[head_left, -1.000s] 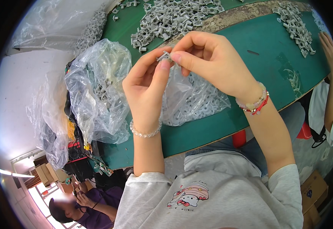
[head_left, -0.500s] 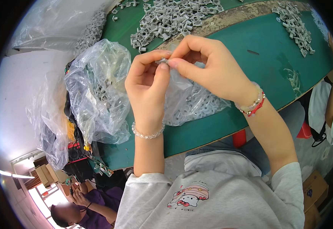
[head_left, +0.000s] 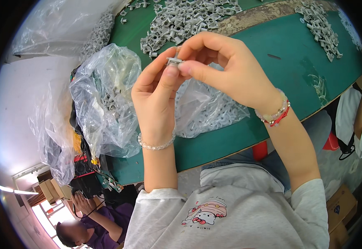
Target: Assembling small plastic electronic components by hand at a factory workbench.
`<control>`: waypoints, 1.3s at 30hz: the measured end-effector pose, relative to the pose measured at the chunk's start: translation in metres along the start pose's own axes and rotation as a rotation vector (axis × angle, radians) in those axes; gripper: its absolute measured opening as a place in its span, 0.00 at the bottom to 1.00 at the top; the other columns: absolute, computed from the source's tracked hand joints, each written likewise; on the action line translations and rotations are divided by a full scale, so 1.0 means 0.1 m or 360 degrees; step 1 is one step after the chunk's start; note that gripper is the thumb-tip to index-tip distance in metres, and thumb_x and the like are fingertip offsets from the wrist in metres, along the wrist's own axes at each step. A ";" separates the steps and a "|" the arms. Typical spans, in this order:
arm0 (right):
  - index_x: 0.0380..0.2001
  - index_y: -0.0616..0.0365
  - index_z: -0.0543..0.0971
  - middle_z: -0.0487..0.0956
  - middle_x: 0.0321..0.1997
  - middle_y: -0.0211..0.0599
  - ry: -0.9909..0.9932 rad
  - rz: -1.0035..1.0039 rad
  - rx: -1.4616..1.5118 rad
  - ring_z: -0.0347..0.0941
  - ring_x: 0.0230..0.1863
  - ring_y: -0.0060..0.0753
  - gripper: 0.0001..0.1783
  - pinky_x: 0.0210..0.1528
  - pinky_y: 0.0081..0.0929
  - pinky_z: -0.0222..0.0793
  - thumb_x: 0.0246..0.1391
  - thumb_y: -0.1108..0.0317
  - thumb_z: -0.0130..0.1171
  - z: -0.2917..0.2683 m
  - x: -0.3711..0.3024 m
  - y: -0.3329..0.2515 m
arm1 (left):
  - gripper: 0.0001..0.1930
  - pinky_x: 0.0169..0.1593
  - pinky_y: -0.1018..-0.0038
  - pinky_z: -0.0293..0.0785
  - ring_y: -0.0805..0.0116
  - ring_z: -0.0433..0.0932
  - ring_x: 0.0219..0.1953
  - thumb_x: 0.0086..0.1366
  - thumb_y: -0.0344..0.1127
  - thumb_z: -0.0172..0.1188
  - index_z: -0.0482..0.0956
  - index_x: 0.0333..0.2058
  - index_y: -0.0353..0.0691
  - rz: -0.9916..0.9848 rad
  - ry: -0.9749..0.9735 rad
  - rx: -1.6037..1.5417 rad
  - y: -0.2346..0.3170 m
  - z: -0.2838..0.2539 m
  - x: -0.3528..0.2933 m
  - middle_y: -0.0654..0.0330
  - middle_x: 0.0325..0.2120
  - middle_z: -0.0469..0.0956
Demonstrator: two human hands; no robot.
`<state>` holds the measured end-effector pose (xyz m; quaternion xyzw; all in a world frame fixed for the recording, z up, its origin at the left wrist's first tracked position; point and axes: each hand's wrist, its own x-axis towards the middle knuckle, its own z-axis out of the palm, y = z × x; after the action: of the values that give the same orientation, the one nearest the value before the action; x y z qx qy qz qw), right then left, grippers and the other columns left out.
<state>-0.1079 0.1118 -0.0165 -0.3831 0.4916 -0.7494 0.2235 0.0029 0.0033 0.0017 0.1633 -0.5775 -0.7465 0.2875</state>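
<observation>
A small grey plastic part (head_left: 174,61) with a flat flange is pinched between the fingertips of both hands above the table. My left hand (head_left: 155,89) holds it from below and the left, thumb against its near side. From the right, my right hand (head_left: 226,68) grips its other edge with thumb and index finger, partly hiding it. Below and between my wrists lies a clear plastic bag (head_left: 214,110) of small pale ring-like pieces. Just beyond my hands spreads a large pile of grey parts (head_left: 181,20).
The green table (head_left: 268,79) curves around me. An opened clear bag (head_left: 106,99) with grey parts stands at left, near a red-and-black device (head_left: 81,166). Another heap of grey parts (head_left: 320,31) lies at far right. People sit at lower left and right.
Both hands have shifted slightly up and left, and the grey part has turned so more of it shows. The co-worker at lower left has moved their hands.
</observation>
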 end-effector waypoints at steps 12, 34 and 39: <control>0.31 0.62 0.78 0.79 0.28 0.30 0.0097 -0.0008 -0.0135 0.74 0.30 0.20 0.07 0.34 0.20 0.70 0.51 0.69 0.60 0.01 0.01 0.02 | 0.16 0.47 0.68 0.79 0.67 0.80 0.40 0.62 0.27 0.60 0.75 0.49 0.29 -0.0039 -0.0034 0.0033 0.01 0.02 0.00 0.53 0.39 0.80; 0.32 0.62 0.76 0.76 0.29 0.30 0.0041 -0.0102 -0.0198 0.72 0.29 0.20 0.07 0.31 0.19 0.69 0.52 0.71 0.60 0.04 -0.01 0.07 | 0.11 0.43 0.76 0.77 0.72 0.79 0.37 0.64 0.25 0.56 0.76 0.44 0.29 0.0293 0.0020 0.0470 0.00 0.06 -0.05 0.55 0.40 0.79; 0.31 0.62 0.75 0.76 0.29 0.31 0.0058 -0.0145 -0.0238 0.72 0.29 0.20 0.07 0.31 0.19 0.69 0.51 0.71 0.60 0.04 -0.01 0.08 | 0.10 0.44 0.77 0.76 0.73 0.78 0.38 0.64 0.24 0.56 0.76 0.44 0.29 0.0319 0.0035 0.0647 0.04 0.07 -0.06 0.55 0.41 0.79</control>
<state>-0.1040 0.1069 -0.0229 -0.4071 0.5322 -0.7268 0.1510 0.0045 0.0116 0.0068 0.1679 -0.7262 -0.5806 0.3276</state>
